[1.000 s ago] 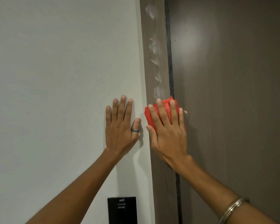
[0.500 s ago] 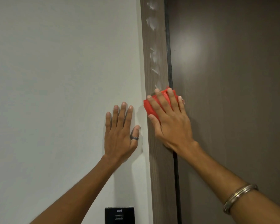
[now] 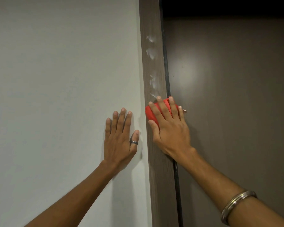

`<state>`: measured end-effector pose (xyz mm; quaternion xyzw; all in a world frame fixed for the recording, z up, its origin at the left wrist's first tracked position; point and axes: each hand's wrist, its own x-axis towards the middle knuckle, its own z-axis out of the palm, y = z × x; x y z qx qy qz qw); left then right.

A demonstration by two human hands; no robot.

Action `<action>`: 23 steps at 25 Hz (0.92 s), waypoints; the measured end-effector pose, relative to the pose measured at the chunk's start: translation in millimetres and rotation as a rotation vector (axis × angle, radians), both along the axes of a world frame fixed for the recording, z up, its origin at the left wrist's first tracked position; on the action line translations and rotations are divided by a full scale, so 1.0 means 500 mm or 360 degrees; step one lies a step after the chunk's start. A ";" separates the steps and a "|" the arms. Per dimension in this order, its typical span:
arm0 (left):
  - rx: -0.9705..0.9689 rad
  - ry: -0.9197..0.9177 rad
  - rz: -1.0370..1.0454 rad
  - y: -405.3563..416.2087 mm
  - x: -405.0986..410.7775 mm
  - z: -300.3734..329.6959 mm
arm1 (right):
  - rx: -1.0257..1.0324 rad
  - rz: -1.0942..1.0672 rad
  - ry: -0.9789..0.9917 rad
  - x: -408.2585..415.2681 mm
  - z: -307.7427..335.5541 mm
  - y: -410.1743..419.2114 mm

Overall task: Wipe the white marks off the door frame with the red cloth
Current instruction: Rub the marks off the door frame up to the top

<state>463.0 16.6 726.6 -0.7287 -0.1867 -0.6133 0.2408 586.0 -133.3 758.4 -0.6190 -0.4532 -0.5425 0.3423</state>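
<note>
Looking along both forearms from the head view, I note a metal bangle (image 3: 236, 205) on the right wrist, nearest the camera. Further up, the left hand (image 3: 120, 138) lies flat and open against the pale wall (image 3: 56, 79), fingers together and pointing upward, holding nothing. A dark ring (image 3: 134, 142) sits on its thumb, which rests just beside the left edge of the door frame (image 3: 161, 185).

The right hand (image 3: 170, 130) is spread flat, palm forward, pressing the red cloth (image 3: 150, 114) against the brown wood-grain door frame. It is not curled around the cloth; the fingers (image 3: 162, 108) lie extended over it, pinning it to the surface. The cloth appears folded into a pad, showing at the left of the hand and between the fingers, with its top edge level with the fingertips. A small pale corner (image 3: 184, 110) protrudes by the little finger; I cannot tell what it is.

Directly above the cloth, the white marks (image 3: 152, 53) run up the frame in a broken vertical line. The lowest smear touches the tip of the middle finger; the others sit higher, apart from the hand. The frame below the cloth shows no smears.

A black strip (image 3: 166, 71) runs along the right edge of the frame, and beyond it stands the dark brown door (image 3: 228, 95), carrying a soft light reflection. Its top meets a black band at the upper edge of view.
</note>
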 end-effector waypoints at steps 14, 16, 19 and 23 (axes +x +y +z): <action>-0.0016 -0.0071 -0.0050 -0.011 0.018 0.088 | 0.0024 -0.0007 -0.0072 0.007 0.175 0.000; -0.0037 -0.0065 -0.0068 -0.018 0.019 0.110 | 0.0034 -0.0023 -0.0050 0.011 0.205 -0.004; -0.0053 -0.0060 -0.0089 -0.017 0.014 0.155 | -0.0066 -0.0043 -0.0235 0.015 0.225 0.000; -0.0043 -0.0044 -0.0083 -0.019 0.023 0.225 | 0.0091 -0.0034 -0.0095 0.014 0.242 0.007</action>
